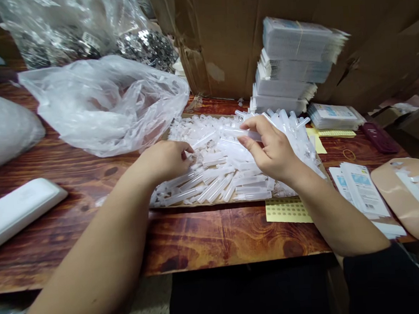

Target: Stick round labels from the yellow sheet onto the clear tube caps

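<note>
A heap of small clear plastic tubes [214, 176] lies on a flat piece of cardboard [170, 205] in the middle of the wooden table [207, 233]. My left hand [166, 159] rests on the left side of the heap, fingers curled round something small I cannot make out. My right hand [269, 148] is over the right side of the heap and pinches one clear tube [242, 133] between thumb and fingers.
A crumpled clear plastic bag [108, 104] lies at left. Behind stand a brown carton [293, 22] and stacked packets [292, 60]. Yellow sticker sheets [287, 211], printed labels [362, 191], a white case [15, 211] and a tan pad [409, 200] lie around.
</note>
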{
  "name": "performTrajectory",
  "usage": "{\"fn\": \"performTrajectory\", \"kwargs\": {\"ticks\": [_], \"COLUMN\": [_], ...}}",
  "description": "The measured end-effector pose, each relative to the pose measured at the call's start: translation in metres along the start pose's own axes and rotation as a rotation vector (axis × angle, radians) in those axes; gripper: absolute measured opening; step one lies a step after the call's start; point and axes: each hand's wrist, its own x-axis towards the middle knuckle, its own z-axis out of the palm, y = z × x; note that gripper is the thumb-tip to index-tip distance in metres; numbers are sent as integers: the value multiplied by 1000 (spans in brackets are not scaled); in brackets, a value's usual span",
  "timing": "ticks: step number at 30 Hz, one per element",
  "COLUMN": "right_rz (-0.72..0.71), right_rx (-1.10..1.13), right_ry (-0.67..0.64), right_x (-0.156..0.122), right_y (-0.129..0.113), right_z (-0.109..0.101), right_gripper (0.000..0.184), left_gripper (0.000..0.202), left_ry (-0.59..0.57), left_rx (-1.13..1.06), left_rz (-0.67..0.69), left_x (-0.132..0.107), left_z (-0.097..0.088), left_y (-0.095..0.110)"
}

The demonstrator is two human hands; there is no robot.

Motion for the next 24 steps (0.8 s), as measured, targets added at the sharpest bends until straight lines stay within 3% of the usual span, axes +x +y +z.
{"fn": "performTrajectory", "kwargs": {"ticks": [2, 5, 7, 10, 15, 19, 24], "right_rz": [-49, -136, -201, -311, -392, -436, -479], "right_rx": [-23, -74, -92, -48, 37, 16, -59], "right_ry": [-22, -23, -10, 37, 78, 41, -23], "right_x": [-1, -1, -1, 1, 2, -1, -4], "right_y": [4, 11, 16, 18, 8, 2, -1], "right_z": [1, 3, 4, 4, 4, 5, 3], "right_gripper": [13, 11, 10, 10, 11, 15, 25], "left_gripper": [46, 53, 59, 51, 43, 45, 35], "left_ry": [3, 98, 194, 267, 231, 136, 146], "left_rx": [32, -32, -156, -479, -1011, -1108, -1103], "left_rz": [10, 24, 42, 105, 328, 333, 429], "left_x": [0, -2, -4, -10, -21, -28, -29], "left_z": [0, -3, -5, -6, -6, -7, -4], "left_y": [-1, -8, -12, -13, 6, 18, 27]}}
